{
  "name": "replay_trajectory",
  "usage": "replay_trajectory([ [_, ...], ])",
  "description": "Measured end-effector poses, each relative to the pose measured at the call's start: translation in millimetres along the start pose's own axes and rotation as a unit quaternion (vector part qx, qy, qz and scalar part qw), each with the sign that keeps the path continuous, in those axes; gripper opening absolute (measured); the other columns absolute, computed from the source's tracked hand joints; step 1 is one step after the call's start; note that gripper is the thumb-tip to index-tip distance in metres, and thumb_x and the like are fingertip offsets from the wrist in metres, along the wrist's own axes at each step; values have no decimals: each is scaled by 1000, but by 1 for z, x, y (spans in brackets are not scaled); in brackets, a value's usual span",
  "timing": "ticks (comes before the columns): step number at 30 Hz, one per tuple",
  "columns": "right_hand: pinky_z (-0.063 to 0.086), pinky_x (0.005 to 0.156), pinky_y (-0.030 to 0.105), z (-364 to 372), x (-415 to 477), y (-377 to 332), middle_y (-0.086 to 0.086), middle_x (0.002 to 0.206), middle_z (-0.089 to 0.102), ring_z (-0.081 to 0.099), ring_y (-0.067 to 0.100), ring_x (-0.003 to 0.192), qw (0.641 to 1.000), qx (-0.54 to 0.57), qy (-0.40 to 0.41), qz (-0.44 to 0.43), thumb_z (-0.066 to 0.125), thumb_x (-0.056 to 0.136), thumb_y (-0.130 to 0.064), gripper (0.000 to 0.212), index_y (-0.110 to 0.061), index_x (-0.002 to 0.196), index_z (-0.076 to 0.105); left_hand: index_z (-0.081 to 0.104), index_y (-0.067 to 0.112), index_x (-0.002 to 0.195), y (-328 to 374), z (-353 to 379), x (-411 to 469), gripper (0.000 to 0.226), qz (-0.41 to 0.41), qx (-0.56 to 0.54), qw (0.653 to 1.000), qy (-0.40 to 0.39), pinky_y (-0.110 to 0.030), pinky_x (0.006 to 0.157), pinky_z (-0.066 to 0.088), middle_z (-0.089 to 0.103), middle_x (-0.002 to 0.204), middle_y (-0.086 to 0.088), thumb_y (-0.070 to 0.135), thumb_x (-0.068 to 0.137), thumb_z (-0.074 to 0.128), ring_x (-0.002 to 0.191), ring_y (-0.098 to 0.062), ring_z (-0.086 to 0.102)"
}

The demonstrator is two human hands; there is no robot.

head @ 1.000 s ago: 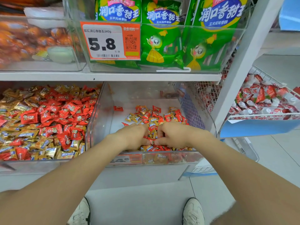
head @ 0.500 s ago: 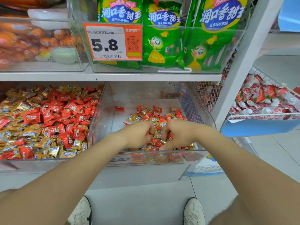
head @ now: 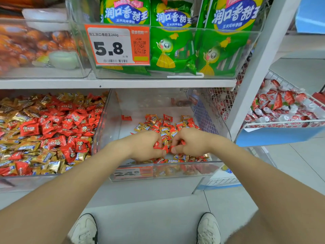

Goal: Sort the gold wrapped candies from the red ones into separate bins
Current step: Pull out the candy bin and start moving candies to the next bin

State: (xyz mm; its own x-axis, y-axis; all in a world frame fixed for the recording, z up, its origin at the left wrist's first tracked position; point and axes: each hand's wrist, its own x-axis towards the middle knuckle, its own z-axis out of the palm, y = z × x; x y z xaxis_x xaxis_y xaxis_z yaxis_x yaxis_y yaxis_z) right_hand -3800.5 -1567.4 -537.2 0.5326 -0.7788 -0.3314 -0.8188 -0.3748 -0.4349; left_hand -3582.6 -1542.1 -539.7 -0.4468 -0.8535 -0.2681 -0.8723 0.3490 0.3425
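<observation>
As left hand (head: 146,147) and right hand (head: 192,143) meet, fingers (head: 177,150) pinching shiny red candies (head: 156,144), gold candies (head: 139,127) around

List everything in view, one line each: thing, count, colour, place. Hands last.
left bin: one, clear, lower shelf left.
left-bin candies: many, red and gold mixed, filling it.
right bin: one, clear, lower shelf centre.
right-bin candies: smaller heap, red and gold mixed, front half.
lone candy: one, red, behind the heap, left.
green packets: three showing, upper clear bin.
5.8 tag: one, orange and white, upper bin front.
24.8 tag: one, orange and white, right bin front.
wire basket: one, white, far right, holding red-and-white packets.
shoes: two, white, floor.
left hand: grips red right-bin candies.
right hand: likewise.
</observation>
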Motion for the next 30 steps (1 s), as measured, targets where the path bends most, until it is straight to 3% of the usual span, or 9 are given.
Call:
replay_trajectory([
  [3,56,74,39,-14,-11,0,0,83,74,67,21,78,999,-23,-8,23,68,97,-40,23,-20,86,75,61,31,91,3,0,2,26,18,-7,999,-37,-32,63,37,55,83,8,54,92,72,78,-11,50],
  [6,49,62,37,-21,-20,-2,2,67,58,51,20,61,999,-22,1,43,63,92,-38,37,-5,75,60,56,29,85,3,6,8,25,22,28,998,-59,-32,68,40,50,79,11,47,93,73,82,-19,51],
  [9,46,50,29,-24,-25,-3,1,60,67,50,18,49,999,3,-5,48,62,94,-31,34,-7,71,56,54,28,75,5,9,13,32,24,46,997,-50,-38,77,51,60,81,1,46,91,76,78,-20,53],
  [12,54,49,30,-24,-28,0,9,69,75,61,20,49,998,32,-34,41,68,90,-21,27,5,86,64,67,14,87,6,13,15,36,15,58,997,-40,-40,75,50,68,88,-9,48,88,77,72,-9,43],
  [15,63,64,35,-18,-27,6,-4,78,78,70,19,61,998,16,-50,24,70,86,-25,12,-20,90,80,61,13,75,5,17,19,38,13,56,998,-26,-45,71,55,58,73,-8,46,83,77,65,-16,41],
  [18,65,80,47,-12,-20,14,-6,86,80,77,23,82,998,3,-60,22,73,82,-42,17,-28,86,82,52,22,67,9,16,20,35,22,62,997,-42,-42,67,52,48,66,-2,41,83,77,65,-26,46],
  [22,62,76,34,-14,-21,17,-9,87,79,73,13,79,998,-27,-49,-8,82,85,-55,26,-29,93,84,70,9,88,11,14,18,34,29,62,997,-46,-46,70,55,58,71,-7,43,84,75,69,-27,52],
  [26,52,77,20,-14,-22,17,-21,97,74,65,-1,84,996,-37,-72,-37,80,93,-38,21,-32,113,81,68,12,79,13,2,11,20,25,45,998,-25,-37,62,48,57,69,-5,31,82,73,64,-21,48],
  [30,45,85,21,-10,-18,17,-30,105,61,57,-2,91,987,-87,-123,-49,77,94,-41,35,-35,128,74,70,20,86,13,-6,4,17,11,30,999,-6,-36,67,51,70,85,-7,35,80,74,79,-20,60],
])
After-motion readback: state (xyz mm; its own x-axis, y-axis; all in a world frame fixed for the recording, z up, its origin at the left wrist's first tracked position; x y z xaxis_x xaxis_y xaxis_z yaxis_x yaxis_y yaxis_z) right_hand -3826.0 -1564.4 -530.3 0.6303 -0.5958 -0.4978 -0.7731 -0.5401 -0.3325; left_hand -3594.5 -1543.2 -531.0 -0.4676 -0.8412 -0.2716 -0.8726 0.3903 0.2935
